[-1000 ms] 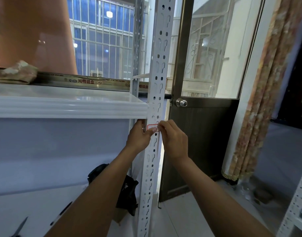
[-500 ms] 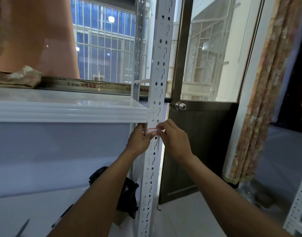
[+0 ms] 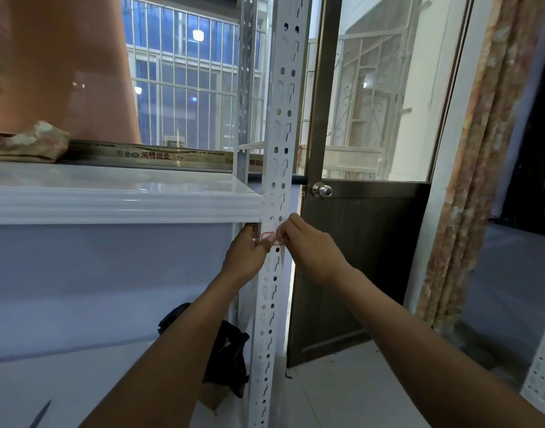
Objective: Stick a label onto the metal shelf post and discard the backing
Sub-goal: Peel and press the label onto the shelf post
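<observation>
A white perforated metal shelf post (image 3: 280, 125) runs top to bottom through the middle of the view. A small white label with a red border (image 3: 267, 236) lies on the post just below the white shelf board (image 3: 120, 205). My left hand (image 3: 245, 253) grips the post from the left, its thumb pressing on the label. My right hand (image 3: 308, 245) comes from the right, and its fingertips pinch at the label's right edge. Fingers hide most of the label. I cannot make out the backing.
A brown door (image 3: 364, 257) with a round metal knob (image 3: 322, 190) stands right behind the post. A patterned curtain (image 3: 469, 180) hangs at the right. A black bag (image 3: 225, 353) lies on the floor below the shelf. Another white rack (image 3: 543, 372) shows at the lower right corner.
Both hands stay on the label at the same spot on the post. The fingers have shifted slightly over it, and my head has moved a little.
</observation>
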